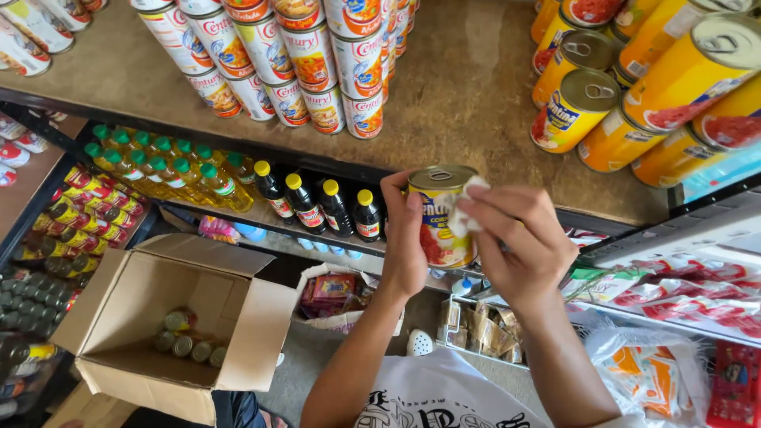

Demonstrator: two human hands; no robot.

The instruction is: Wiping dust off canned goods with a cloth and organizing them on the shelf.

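Right, centre of the frame: my left hand [404, 238] wraps the can [441, 215] round its side, fingers curled tight, while my right hand [519, 238] pinches a white cloth [464, 208] against its rim; feels stiff, weighty, probably slick on the label, so grip the middle

**Both hands raised and closed together in front of the chest**

Both forearms rise bare from the bottom of the view and angle in toward each other. The left hand [404, 238] stands upright, palm turned inward, fingers curled round in a firm wrapping grip with the thumb tucked behind. The right hand [519, 238] sits just beside it, wrist bent, its fingertips [468, 208] pinched together and pressed toward the left hand.
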